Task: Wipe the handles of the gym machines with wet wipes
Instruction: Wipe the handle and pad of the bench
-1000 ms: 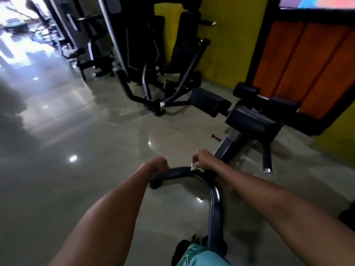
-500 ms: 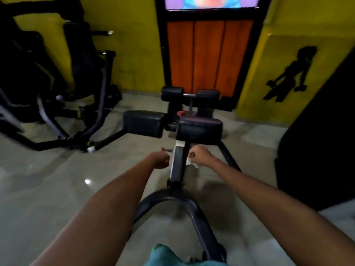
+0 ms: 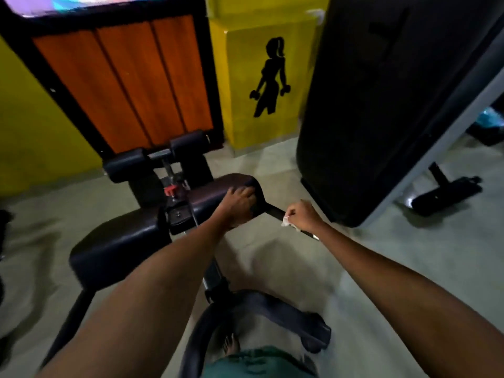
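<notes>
Your view takes in a tall black padded machine body (image 3: 381, 105) at right, which stands just behind the handle bar and crowds the space beyond your right hand. An orange slatted panel (image 3: 131, 77) and a yellow wall (image 3: 245, 64) bearing a black dumbbell-lifter silhouette (image 3: 270, 77) fill the background. The bench machine's two dark pads (image 3: 120, 241) and roller cushions (image 3: 188, 143) lie ahead. Your left hand (image 3: 240, 203) rests on the far pad's end, grip spread over it. Your right hand (image 3: 302, 216) has its grip curled round the black handle bar (image 3: 274, 212), pinching a white wet wipe (image 3: 286, 221) against it. A red adjustment knob (image 3: 170, 190) sits between the pads.
</notes>
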`<state>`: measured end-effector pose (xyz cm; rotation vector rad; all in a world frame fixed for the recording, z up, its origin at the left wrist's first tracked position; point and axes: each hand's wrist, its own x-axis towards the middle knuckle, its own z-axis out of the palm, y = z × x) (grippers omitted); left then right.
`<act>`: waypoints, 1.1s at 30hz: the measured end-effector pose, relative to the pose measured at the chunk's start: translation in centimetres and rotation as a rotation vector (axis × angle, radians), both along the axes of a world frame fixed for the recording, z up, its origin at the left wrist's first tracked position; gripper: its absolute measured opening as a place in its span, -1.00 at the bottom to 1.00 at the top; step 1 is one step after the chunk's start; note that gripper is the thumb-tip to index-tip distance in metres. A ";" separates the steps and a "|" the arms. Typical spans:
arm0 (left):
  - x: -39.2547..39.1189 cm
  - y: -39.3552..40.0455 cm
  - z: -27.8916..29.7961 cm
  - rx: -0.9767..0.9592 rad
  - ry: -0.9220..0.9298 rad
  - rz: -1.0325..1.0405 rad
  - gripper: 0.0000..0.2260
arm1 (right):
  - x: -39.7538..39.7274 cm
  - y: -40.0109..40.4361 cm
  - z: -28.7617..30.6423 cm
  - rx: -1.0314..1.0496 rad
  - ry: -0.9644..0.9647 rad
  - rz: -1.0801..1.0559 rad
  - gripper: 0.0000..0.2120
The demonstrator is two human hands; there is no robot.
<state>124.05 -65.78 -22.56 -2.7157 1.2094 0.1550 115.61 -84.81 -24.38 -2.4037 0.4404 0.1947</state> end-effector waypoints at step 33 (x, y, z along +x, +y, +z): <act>7.5 4.3 -7.7 -0.094 -0.013 0.034 -0.09 | 3.0 1.2 -10.4 -0.284 -0.333 -0.171 -0.87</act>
